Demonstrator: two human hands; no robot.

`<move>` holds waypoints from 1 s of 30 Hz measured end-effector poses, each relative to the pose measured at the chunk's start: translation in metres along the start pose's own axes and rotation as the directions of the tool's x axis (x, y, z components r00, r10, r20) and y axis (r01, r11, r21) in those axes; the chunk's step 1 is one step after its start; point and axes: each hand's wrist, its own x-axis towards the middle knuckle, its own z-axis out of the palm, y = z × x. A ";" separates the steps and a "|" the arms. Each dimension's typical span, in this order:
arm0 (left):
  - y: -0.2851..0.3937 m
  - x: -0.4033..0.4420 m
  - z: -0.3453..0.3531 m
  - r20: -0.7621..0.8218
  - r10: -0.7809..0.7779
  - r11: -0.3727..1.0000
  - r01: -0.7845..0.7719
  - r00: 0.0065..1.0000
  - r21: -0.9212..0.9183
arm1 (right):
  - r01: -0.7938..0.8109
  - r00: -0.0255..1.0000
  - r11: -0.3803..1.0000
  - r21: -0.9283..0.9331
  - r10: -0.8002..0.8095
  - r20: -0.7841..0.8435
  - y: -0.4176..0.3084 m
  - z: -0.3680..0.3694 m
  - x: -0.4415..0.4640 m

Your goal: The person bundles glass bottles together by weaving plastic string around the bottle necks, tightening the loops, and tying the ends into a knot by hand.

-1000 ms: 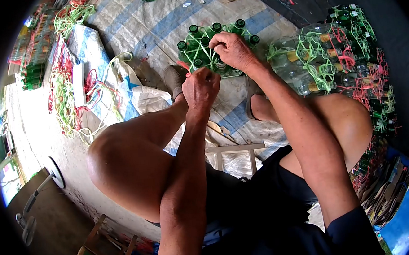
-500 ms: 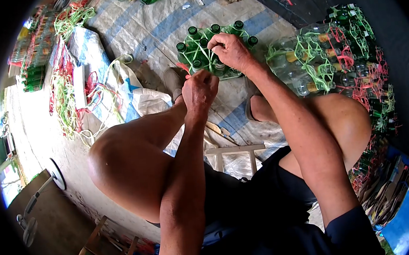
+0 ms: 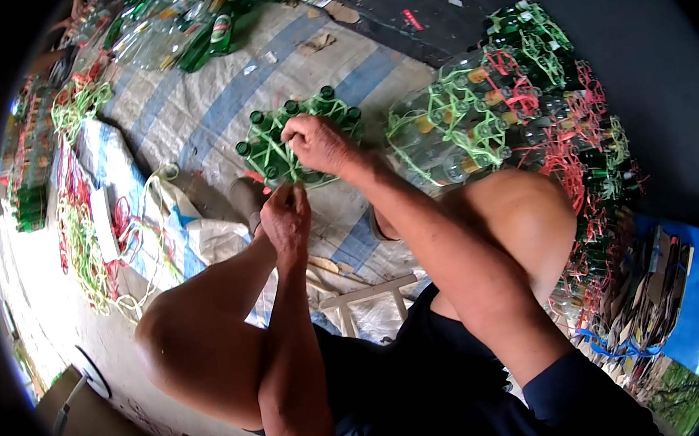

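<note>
A cluster of upright green glass bottles (image 3: 327, 93) stands on the sheet between my feet, laced together with light green plastic string (image 3: 262, 158). Over the middle of the cluster, my right hand (image 3: 322, 144) is closed in a pinch, with green string running at its fingertips. My left hand (image 3: 287, 217) is closed at the near side of the cluster, thumb against fingers; whatever it grips is hidden by the hand. A bit of red string (image 3: 256, 177) shows just beyond it. My right hand covers part of the bottles.
A striped tarpaulin (image 3: 220, 105) covers the ground. Strung clear bottles (image 3: 456, 121) lie to the right, with more green and red bundles behind. Loose bottles (image 3: 167, 40) are heaped at far left. Tangled string (image 3: 85, 261) hangs at left. A wooden frame (image 3: 369, 294) lies between my legs.
The view has swung, so the bottles and both hands appear lower and further left, and the far bottle heap shows more. Both hands remain closed at the same cluster.
</note>
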 end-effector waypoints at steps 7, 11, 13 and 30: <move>0.011 0.005 -0.002 0.010 0.019 0.991 -0.020 1.000 0.133 | 0.010 0.999 0.998 -0.068 -0.013 -0.034 -0.007 -0.003 -0.002; -0.004 0.006 0.001 0.017 0.124 0.954 -0.124 0.992 0.273 | 0.010 0.997 0.999 0.053 -0.006 -0.071 -0.009 -0.003 -0.002; -0.006 0.006 0.003 -0.027 0.206 0.922 -0.185 0.978 0.339 | 0.009 0.999 1.000 0.030 -0.008 -0.042 -0.005 -0.001 -0.003; -0.036 -0.003 0.002 0.027 0.294 0.948 -0.295 0.955 0.118 | -0.150 0.929 0.958 -0.245 0.221 0.296 -0.046 -0.032 0.015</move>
